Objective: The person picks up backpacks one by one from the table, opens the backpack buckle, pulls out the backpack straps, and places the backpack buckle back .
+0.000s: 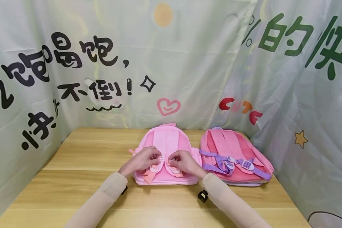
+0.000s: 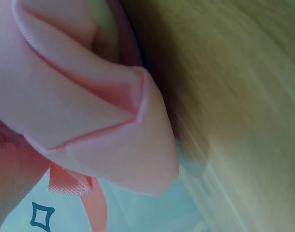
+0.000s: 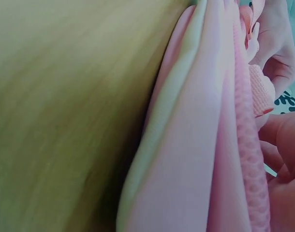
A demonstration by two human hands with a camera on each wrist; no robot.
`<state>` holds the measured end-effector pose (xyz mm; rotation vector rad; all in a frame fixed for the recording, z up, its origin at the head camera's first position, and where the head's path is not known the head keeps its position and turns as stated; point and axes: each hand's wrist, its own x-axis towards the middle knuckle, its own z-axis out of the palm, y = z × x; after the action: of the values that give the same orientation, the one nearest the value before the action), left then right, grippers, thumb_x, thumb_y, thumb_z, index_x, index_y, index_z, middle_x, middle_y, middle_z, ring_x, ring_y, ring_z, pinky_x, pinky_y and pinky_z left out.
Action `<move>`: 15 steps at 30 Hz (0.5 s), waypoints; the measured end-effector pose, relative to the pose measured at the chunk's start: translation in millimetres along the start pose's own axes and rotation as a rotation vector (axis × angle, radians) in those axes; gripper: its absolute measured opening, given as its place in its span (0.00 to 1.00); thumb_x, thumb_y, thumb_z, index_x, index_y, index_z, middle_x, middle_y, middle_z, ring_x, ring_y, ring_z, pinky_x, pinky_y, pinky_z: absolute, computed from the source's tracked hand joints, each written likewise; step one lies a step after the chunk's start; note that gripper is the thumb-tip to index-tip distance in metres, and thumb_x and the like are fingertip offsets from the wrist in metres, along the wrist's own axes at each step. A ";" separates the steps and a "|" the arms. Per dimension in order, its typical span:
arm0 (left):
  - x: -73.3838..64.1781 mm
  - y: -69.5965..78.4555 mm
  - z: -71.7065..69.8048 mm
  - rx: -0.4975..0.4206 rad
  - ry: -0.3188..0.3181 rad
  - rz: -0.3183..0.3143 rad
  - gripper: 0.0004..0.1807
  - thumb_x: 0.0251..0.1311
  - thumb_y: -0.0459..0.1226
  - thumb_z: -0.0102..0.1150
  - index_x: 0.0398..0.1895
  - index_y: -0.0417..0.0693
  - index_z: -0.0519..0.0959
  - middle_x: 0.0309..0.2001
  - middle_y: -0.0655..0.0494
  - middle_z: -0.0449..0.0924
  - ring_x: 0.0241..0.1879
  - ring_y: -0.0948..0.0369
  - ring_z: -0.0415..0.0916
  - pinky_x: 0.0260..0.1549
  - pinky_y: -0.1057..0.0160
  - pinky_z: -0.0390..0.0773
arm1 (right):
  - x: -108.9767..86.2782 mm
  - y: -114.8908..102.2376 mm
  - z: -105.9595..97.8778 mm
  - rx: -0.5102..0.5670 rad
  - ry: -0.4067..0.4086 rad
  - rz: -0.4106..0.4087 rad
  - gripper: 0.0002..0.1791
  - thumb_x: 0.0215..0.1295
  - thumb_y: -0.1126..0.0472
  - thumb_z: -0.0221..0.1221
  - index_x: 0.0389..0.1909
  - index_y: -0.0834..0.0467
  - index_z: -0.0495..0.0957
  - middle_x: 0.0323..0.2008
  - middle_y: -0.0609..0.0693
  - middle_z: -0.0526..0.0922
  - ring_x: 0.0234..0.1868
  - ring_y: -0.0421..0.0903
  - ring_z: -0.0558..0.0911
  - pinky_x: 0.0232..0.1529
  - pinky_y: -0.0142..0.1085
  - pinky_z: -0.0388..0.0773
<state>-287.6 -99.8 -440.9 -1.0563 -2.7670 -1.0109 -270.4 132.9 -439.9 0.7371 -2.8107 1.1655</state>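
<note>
A light pink backpack [image 1: 159, 136] lies on the table with its shoulder straps facing up. Over its left strap, my left hand [image 1: 143, 160] pinches a strap piece beside a small white buckle [image 1: 161, 158]. My right hand [image 1: 185, 162] pinches a short orange strap [image 1: 168, 162] on the other side, with a small gap between the hands. Loose orange webbing [image 1: 149, 176] hangs below the left hand. In the right wrist view both hands show past the mesh back panel [image 3: 249, 159]; the fingertips are partly hidden there. The left wrist view shows mostly the pink bag's folded side [image 2: 118, 154].
A darker pink backpack [image 1: 228, 139] lies close on the right, purple straps [image 1: 248, 164] buckled across it. Both bags rest on a wooden table [image 1: 97, 152]. Printed pale green curtains [image 1: 188, 63] hang behind and at both sides.
</note>
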 end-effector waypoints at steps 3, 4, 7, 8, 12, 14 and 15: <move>0.1 0.3 1.1 -0.011 0.004 0.002 0.09 0.61 0.34 0.65 0.44 0.45 0.84 0.35 0.60 0.77 0.34 0.67 0.72 0.36 0.68 0.75 | 1.2 -1.3 -0.2 -0.008 -0.008 0.006 0.06 0.60 0.66 0.65 0.37 0.57 0.87 0.32 0.47 0.85 0.31 0.37 0.78 0.33 0.29 0.75; 0.0 0.5 1.5 -0.014 0.006 0.003 0.09 0.60 0.34 0.65 0.44 0.45 0.84 0.35 0.60 0.77 0.34 0.67 0.72 0.36 0.68 0.76 | 1.4 -1.6 0.0 -0.007 -0.010 0.010 0.07 0.59 0.66 0.65 0.38 0.57 0.87 0.32 0.48 0.85 0.31 0.37 0.77 0.32 0.28 0.74; 0.3 0.7 2.7 -0.017 0.015 0.011 0.10 0.60 0.34 0.65 0.45 0.44 0.84 0.35 0.59 0.78 0.33 0.67 0.72 0.36 0.68 0.76 | 1.7 -2.1 1.5 0.014 -0.015 0.027 0.08 0.59 0.66 0.65 0.40 0.57 0.86 0.33 0.49 0.86 0.31 0.39 0.78 0.32 0.29 0.75; 0.6 0.6 3.2 -0.017 0.020 0.014 0.10 0.60 0.34 0.65 0.45 0.44 0.84 0.34 0.59 0.78 0.33 0.67 0.73 0.36 0.68 0.76 | 1.8 -2.1 2.3 0.022 -0.013 0.031 0.09 0.59 0.66 0.65 0.41 0.57 0.86 0.35 0.50 0.86 0.31 0.39 0.79 0.33 0.29 0.75; 1.9 1.0 4.2 -0.029 0.046 0.008 0.11 0.59 0.33 0.66 0.45 0.43 0.82 0.32 0.61 0.78 0.32 0.67 0.73 0.35 0.69 0.76 | 2.8 -2.6 6.3 0.059 0.010 0.025 0.13 0.59 0.64 0.66 0.46 0.57 0.85 0.38 0.50 0.87 0.36 0.42 0.82 0.39 0.31 0.79; 2.6 1.7 4.3 -0.052 0.062 0.000 0.12 0.58 0.33 0.67 0.45 0.44 0.81 0.31 0.62 0.78 0.32 0.67 0.74 0.34 0.69 0.76 | 3.7 -3.3 8.2 0.065 0.025 0.004 0.15 0.58 0.63 0.67 0.47 0.58 0.84 0.39 0.50 0.87 0.37 0.42 0.83 0.41 0.33 0.80; 2.7 2.2 4.1 -0.065 0.070 -0.004 0.12 0.58 0.33 0.67 0.45 0.44 0.81 0.30 0.62 0.79 0.32 0.67 0.74 0.34 0.69 0.76 | 4.2 -3.9 8.9 0.065 0.033 -0.007 0.16 0.58 0.63 0.67 0.48 0.58 0.84 0.38 0.50 0.87 0.37 0.42 0.83 0.42 0.33 0.80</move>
<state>-287.5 -94.5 -442.3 -1.0024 -2.6999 -1.1235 -271.0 122.8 -443.0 0.7242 -2.7534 1.2615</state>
